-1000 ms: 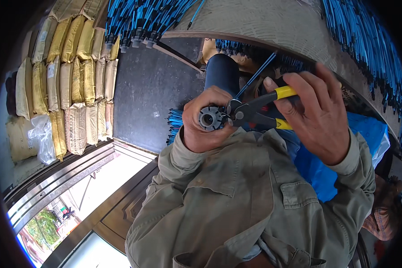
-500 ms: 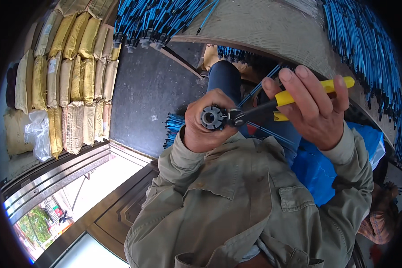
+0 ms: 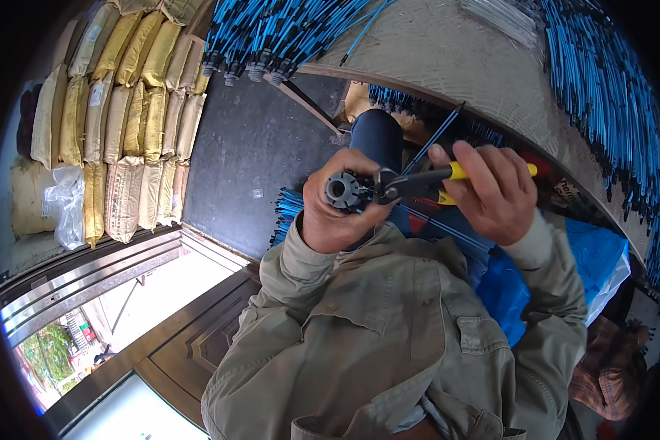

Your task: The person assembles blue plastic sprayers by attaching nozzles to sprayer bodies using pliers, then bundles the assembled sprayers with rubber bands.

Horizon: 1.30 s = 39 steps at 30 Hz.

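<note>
Wrinkled sacks (image 3: 114,128); notched grey ring (image 3: 351,193); yellow-handled pliers (image 3: 422,178).

Table, floor: blue rods on the one, scrap and sacks on the other.
Table (image 3: 433,51): pale top, swirl-marked, dark rim on the near side. At its left end, a bundle of blue rods (image 3: 290,33), grey threaded ends jutting past the edge; just right of that, one single rod (image 3: 364,34) lying apart. Along the table's right end, a thick pile of blue rods (image 3: 587,88), tips black. Toward its far side, a clear packet (image 3: 502,16), contents unclear. Left of the table, dark floor (image 3: 246,139) with a small clear scrap (image 3: 257,193); farther left, stacked tan and yellow sacks (image 3: 136,110), base partly hidden.
</note>
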Tool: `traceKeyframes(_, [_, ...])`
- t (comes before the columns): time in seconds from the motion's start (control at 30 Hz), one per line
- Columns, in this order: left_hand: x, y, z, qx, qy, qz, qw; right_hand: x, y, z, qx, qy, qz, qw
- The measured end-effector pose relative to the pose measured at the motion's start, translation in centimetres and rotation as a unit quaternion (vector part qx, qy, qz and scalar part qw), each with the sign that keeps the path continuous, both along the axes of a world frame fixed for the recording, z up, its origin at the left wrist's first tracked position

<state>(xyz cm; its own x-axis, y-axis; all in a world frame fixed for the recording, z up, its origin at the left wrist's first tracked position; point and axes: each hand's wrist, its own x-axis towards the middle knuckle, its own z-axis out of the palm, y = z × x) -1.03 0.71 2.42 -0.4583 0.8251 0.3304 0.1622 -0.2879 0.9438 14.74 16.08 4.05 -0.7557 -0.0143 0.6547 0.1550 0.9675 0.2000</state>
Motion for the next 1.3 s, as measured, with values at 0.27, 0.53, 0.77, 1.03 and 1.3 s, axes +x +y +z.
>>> traceKeyframes(0.27, [-1.4,0.2,1.3,-0.069,-0.005,-0.159,0.985,1.8,4.7,4.6,-0.506,-0.485,0.271,0.660])
traceKeyframes(0.53, [-1.8,0.1,-0.1,0.008,-0.021,-0.151,0.988,2.4,1.6,4.8,-0.476,-0.324,0.207,0.791])
traceKeyframes(0.77, [-3.0,1.0,0.1,-0.002,0.041,-0.244,0.969,2.0,4.1,4.5,-0.848,-0.446,0.152,0.242])
traceKeyframes(1.03, [-1.7,0.3,0.2,-0.045,-0.018,-0.108,0.993,3.1,0.5,5.7,-0.175,-0.252,0.110,0.945])
traceKeyframes(1.3, [-3.4,1.6,0.4,-0.012,0.026,-0.266,0.964,2.2,4.3,3.7,-0.887,-0.396,0.188,0.148])
